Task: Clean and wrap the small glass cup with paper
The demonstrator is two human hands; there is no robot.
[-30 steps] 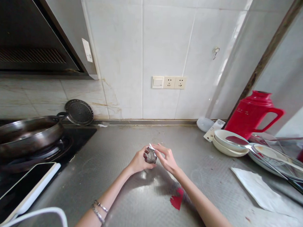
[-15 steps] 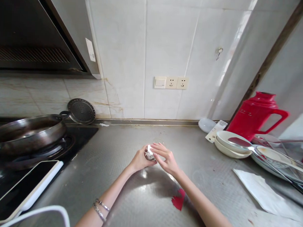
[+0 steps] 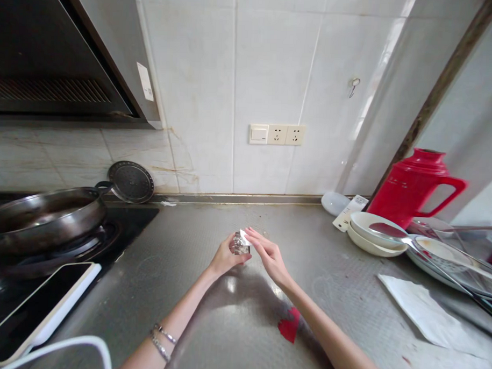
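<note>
Above the middle of the steel counter, my left hand (image 3: pixel 224 256) is wrapped around a small, shiny silvery object (image 3: pixel 240 246) with a crinkled, foil-like surface. Its fingers curl behind and the thumb lies across the front. My right hand (image 3: pixel 269 255) comes in from the right, its fingers long and close together. At its fingertips a small white piece (image 3: pixel 244 238) shows against the top of the silvery object. Whether the white piece is part of that object I cannot tell. Nearer me, a torn red scrap (image 3: pixel 289 325) lies flat beside my right forearm.
On the left are a steel pan (image 3: pixel 47 215) on the hob, a phone (image 3: pixel 35 309) and a white cable (image 3: pixel 69 340). To the right stand a red thermos (image 3: pixel 409 185), stacked white bowls (image 3: pixel 375 245) and a plate with utensils. A white tissue (image 3: pixel 423 309) lies before them.
My right fingertips have drawn back from over the silvery object to its right side, and more of it shows. My left hand still holds it, with only a slight shift left.
</note>
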